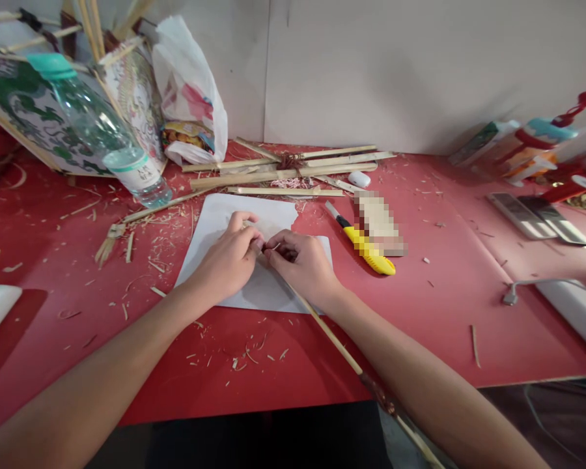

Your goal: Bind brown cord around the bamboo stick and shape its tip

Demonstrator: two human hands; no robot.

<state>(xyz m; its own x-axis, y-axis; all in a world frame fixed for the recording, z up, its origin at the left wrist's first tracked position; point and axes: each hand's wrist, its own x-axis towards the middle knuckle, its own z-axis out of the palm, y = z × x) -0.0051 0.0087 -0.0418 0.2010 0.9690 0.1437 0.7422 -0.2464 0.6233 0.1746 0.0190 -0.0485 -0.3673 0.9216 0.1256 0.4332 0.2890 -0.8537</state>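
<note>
My left hand (232, 257) and my right hand (303, 264) meet above a white sheet (209, 225), fingertips almost touching. Both are closed in a pinch around the end of a thin bamboo stick (332, 335). From there the stick slants down to the right, past the table edge and under my right forearm. A brown wrapped joint (378, 394) shows along its length. Something small and dark sits at my fingertips, too hidden to name. Right of the sheet lies a yellow utility knife (378, 260), blade pointing away, beside a blurred, tan block (378, 221).
Bamboo strips (283, 176) and shavings litter the red table (444, 312). Back left stand a water bottle (139, 172), a dragon-printed paper frame (14, 98) and a plastic bag (190, 85). On the right are a phone (520, 215), a cable plug (510, 298) and a red spool (564, 190).
</note>
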